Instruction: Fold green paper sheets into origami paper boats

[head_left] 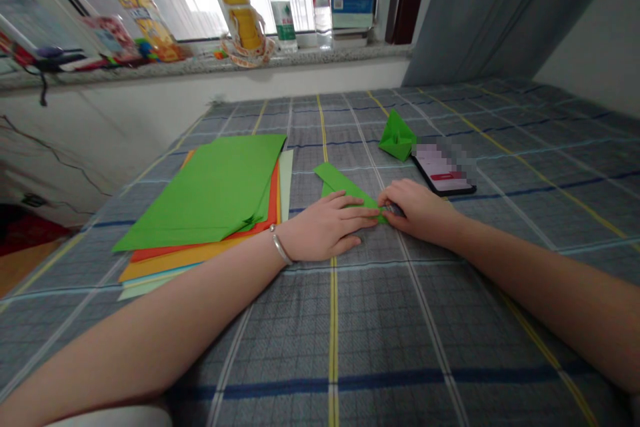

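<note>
A folded piece of green paper (345, 181) lies on the checked cloth, partly covered by my hands. My left hand (330, 223) rests flat across it with fingers stretched out, a silver bangle at the wrist. At the paper's right corner, the thumb and fingers of my right hand (413, 210) are closed in a pinch on its tip. Beyond my right hand stands a finished-looking green folded paper shape (397, 136), pointed at the top. The part of the paper under my left palm is hidden.
A stack of coloured paper (215, 190), green on top, lies at the left. A phone (443, 167) with a lit screen lies at the right. Bottles (281, 10), boxes (353, 7) and small items stand along the windowsill (310, 59). A grey curtain (490, 13) hangs at the right.
</note>
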{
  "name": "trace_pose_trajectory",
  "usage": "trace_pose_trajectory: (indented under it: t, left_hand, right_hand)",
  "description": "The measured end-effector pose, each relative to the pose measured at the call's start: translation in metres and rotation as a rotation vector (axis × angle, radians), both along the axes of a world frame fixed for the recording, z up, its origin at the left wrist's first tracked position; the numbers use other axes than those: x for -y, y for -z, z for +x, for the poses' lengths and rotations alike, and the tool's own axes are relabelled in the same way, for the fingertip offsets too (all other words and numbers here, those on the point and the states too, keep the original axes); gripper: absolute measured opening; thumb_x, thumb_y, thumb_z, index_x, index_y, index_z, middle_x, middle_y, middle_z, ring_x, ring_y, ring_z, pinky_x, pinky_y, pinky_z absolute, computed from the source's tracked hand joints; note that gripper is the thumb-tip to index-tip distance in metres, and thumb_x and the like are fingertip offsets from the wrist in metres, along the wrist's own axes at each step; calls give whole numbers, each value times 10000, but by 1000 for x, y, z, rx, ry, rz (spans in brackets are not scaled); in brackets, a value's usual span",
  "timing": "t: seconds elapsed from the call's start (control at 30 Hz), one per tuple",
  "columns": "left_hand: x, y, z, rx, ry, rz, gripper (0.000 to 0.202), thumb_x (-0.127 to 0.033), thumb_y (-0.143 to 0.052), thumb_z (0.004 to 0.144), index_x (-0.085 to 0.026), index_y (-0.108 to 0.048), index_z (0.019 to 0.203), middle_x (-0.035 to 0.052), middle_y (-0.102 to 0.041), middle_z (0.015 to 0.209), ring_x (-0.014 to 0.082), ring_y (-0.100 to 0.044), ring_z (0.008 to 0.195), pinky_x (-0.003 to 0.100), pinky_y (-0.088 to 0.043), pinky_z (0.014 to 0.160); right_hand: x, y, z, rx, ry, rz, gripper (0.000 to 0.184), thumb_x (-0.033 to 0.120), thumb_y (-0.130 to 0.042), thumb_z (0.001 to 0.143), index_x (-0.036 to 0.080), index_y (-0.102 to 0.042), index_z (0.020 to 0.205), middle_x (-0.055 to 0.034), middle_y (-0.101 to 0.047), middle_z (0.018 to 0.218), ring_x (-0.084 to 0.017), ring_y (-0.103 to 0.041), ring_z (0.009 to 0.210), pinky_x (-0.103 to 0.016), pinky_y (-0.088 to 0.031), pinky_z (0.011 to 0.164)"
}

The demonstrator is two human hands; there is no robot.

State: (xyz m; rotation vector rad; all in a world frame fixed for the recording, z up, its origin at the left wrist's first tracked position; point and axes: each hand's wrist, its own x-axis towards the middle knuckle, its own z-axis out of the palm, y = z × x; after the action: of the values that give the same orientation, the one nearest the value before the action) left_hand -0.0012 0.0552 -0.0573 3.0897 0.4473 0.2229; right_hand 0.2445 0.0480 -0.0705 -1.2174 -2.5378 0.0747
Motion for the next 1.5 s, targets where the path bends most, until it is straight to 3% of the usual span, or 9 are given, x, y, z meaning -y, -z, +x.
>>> trace_pose_trajectory:
  t: [0.13, 0.3, 0.57, 0.87, 1.13, 1.5]
  left_hand:
    - [1, -1, 2, 1, -14, 15, 423, -371, -415, 985, -189, -482, 1361, 59, -516, 1423, 266, -423, 1314, 483, -263, 1140]
    - [9, -4, 10, 25, -57, 52, 419, -382, -455, 966, -196, -506, 1338, 68, -578, 1349, 264, -479, 1254, 498, -265, 1132]
    - [10, -5, 13, 59, -44, 65, 386, -369, -465, 958, -195, -541, 1294, 68, -614, 1282, 267, -501, 1200, 503, -276, 1119]
    - [8, -11, 24, -19, -38, 153, 317, -362, -466, 955, -188, -604, 1181, 59, -659, 1163, 257, -540, 1093, 494, -283, 1104]
    - [0, -16, 15, -27, 40, 128, 286, -296, -460, 958, -182, -601, 1178, 66, -635, 1253, 246, -542, 1133, 426, -386, 1028]
    - [-11, -12, 4, -33, 62, 48, 293, -216, -417, 957, -179, -593, 1189, 48, -591, 1340, 249, -511, 1206, 401, -421, 1032]
  right_hand:
    - [-3, 7, 2, -40, -44, 31, 138, 213, -506, 849, 192, -578, 965, -103, -616, 1072, -250, -533, 1074, -399, -421, 931]
    - [-1, 9, 0, -78, -62, -24, 135, 219, -479, 861, 203, -550, 975, -139, -541, 1307, -253, -427, 1290, -455, -335, 1080]
    - [4, 6, -7, -1, 55, -239, 256, 166, -435, 805, 221, -500, 1047, -114, -338, 1526, -246, -180, 1461, -553, -77, 1171]
    - [-3, 7, -15, 59, 203, -297, 330, 185, -474, 759, 190, -494, 1088, -155, -289, 1552, -322, -103, 1472, -555, -33, 1168]
    - [0, 9, -12, 97, 208, -241, 343, 203, -467, 765, 201, -479, 1108, -132, -299, 1551, -346, -78, 1471, -598, -8, 1152]
    - [-1, 9, -2, 118, 201, -271, 397, 139, -454, 733, 227, -467, 1121, -107, -296, 1564, -334, -94, 1473, -632, -26, 1146]
